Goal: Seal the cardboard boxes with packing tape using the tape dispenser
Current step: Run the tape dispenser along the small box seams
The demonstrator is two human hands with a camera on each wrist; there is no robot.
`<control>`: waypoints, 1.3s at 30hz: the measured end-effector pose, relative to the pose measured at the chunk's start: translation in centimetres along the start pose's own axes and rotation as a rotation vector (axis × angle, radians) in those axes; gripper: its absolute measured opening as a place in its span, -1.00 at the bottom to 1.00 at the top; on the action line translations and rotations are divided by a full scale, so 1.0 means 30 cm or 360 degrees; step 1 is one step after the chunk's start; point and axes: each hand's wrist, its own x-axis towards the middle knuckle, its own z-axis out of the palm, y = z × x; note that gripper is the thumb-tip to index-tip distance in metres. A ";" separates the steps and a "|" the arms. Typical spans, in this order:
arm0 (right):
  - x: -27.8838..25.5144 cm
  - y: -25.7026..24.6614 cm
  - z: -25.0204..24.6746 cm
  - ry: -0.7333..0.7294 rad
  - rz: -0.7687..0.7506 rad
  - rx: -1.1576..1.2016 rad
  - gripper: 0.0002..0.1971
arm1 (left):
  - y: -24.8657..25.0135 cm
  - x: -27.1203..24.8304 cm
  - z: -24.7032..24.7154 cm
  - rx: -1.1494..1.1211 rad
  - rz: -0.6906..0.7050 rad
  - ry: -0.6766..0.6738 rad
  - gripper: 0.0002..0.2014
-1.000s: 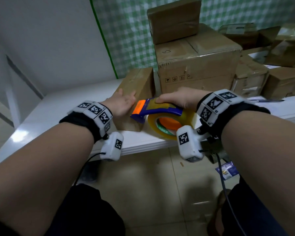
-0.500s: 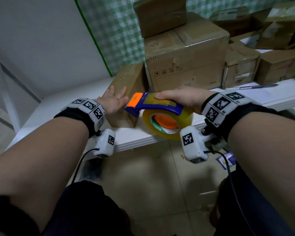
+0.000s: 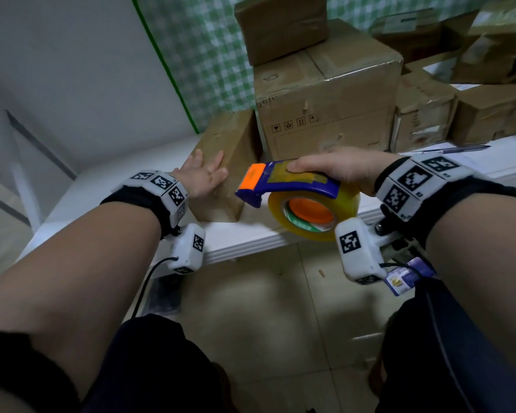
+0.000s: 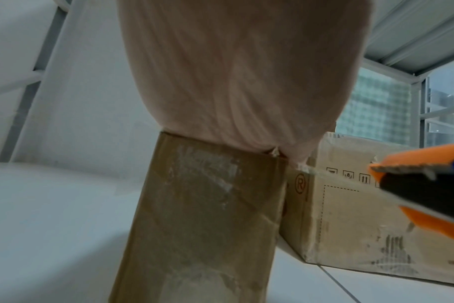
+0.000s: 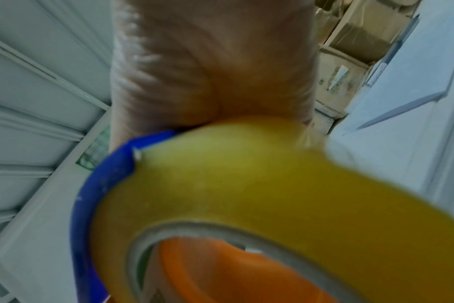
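- Worktop point(image 3: 125, 180): white, glossy, front edge running left to right just past the wrists; tiled floor point(image 3: 280, 317) below it.
- Back wall: plain white on the left, a green-checked sheet point(image 3: 209, 55) on the right, with a green strip where they meet.
- Small box point(image 3: 236, 138): stands near the front edge, long side running away from the person. Its near face shows patchy tape in the left wrist view.
- Large box point(image 3: 328, 96): just behind and right of the small box, nearly touching it; another box point(image 3: 280, 25) sits on top.
- More boxes point(image 3: 423, 114) crowd the right rear of the worktop; a pen point(image 3: 459, 149) lies in front of them.
- Left hand point(image 3: 201, 177): flat on top of the small box at its near end, fingers straight and spread.
- Right hand point(image 3: 340, 169): wrapped over the top of the dispenser point(image 3: 283, 181), thumb along its blue body.
- Dispenser: held in the air over the front edge, just right of the small box; orange nose points left toward the box, a small gap between them. A yellow tape roll point(image 3: 313, 213) hangs under it.
- Serrated blade point(image 4: 407, 169) visible in the left wrist view.
- Open room: left half of the worktop is bare; the right and rear are boxed in.
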 end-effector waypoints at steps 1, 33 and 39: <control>-0.001 -0.005 0.001 0.0010 0.0015 -0.0033 -0.41 | -0.004 0.005 0.001 0.0005 0.0000 0.0001 -0.41; 0.133 -0.246 0.096 -0.0154 0.0137 -0.0501 -0.83 | 0.051 0.007 0.023 0.0101 -0.0083 0.0302 -0.17; 0.109 -0.174 0.051 0.0251 0.0212 -0.0577 -0.63 | 0.063 -0.003 0.029 0.0110 -0.0104 0.0342 -0.14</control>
